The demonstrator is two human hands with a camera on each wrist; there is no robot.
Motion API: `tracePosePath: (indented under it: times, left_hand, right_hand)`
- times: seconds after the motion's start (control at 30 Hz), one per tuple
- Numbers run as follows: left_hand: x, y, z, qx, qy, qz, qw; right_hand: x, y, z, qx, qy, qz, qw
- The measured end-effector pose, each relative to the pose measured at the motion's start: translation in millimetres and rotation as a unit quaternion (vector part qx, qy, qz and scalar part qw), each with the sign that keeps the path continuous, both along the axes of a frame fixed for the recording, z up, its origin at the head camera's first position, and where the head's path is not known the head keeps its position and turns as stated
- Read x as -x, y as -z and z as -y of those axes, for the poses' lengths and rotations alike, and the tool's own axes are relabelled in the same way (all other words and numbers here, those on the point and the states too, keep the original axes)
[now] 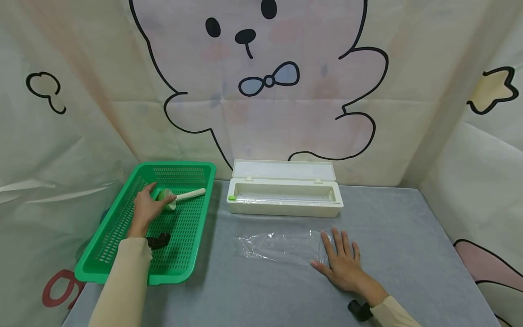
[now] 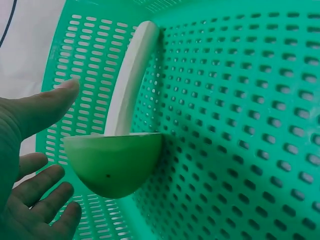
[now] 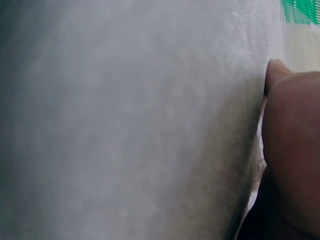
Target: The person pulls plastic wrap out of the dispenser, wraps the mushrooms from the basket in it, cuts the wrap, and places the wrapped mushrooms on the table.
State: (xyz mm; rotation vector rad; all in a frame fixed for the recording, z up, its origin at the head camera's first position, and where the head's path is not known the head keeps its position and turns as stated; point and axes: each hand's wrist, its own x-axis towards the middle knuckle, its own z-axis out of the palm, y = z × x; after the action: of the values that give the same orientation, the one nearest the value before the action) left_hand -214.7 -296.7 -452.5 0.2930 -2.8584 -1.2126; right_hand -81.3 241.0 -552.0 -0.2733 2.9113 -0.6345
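In the head view my left hand [image 1: 145,208] reaches into a green perforated basket [image 1: 195,236]. Thumb and fingers are spread about a ladle-like utensil [image 1: 189,194] with a round green bowl and a white handle. The left wrist view shows a gap between my fingers and the green bowl [image 2: 115,165], so nothing is held. My right hand [image 1: 342,267] lies flat on the table, fingertips over the right end of a sheet of clear plastic film [image 1: 278,245]. Only part of that hand [image 3: 295,130] shows in the right wrist view.
Behind the film stands a long white box [image 1: 282,210] with its lid [image 1: 283,170] raised and a small green piece [image 1: 232,198] at its left front edge. The grey tabletop [image 1: 392,231] meets printed curtains at the back and sides.
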Motion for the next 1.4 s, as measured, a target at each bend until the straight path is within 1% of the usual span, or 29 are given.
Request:
tracePosePath:
  times: [0.3,0.5,0.7,0.77,0.87,1.0,1.17,1.4]
  left_hand:
    - [2.4,7.8,3.7,-0.002,-0.003,0.018,0.9998]
    - [3.2,12.6,7.1,-0.002,0.000,0.020,0.9998]
    - [3.8,15.9,8.5,-0.005,0.019,0.031,0.9993]
    - [4.1,17.2,9.0,-0.005,0.026,0.035,0.9990]
    - [4.5,18.9,9.5,-0.007,0.034,0.039,0.9987]
    - [4.0,19.7,10.4,-0.009,0.041,0.041,0.9983]
    - [2.9,20.1,10.7,-0.003,0.049,0.039,0.9980]
    - [2.3,17.9,7.8,0.007,0.052,0.027,0.9983]
  right_hand:
    - [-1.5,0.0,-0.3,0.005,-0.001,-0.004,1.000]
    - [-1.6,-6.4,3.2,0.007,-0.001,-0.004,1.000]
    - [-2.1,-15.9,6.3,0.000,0.004,0.013,1.000]
    - [-2.4,-17.1,6.5,-0.010,0.006,0.020,1.000]
    - [-2.9,-17.7,6.7,-0.004,0.006,0.019,1.000]
    - [-3.3,-16.2,6.2,0.005,0.004,0.010,1.000]
    - [-3.1,-13.0,4.9,0.004,0.002,0.002,1.000]
    - [-3.1,-14.0,5.0,0.002,0.005,0.010,1.000]
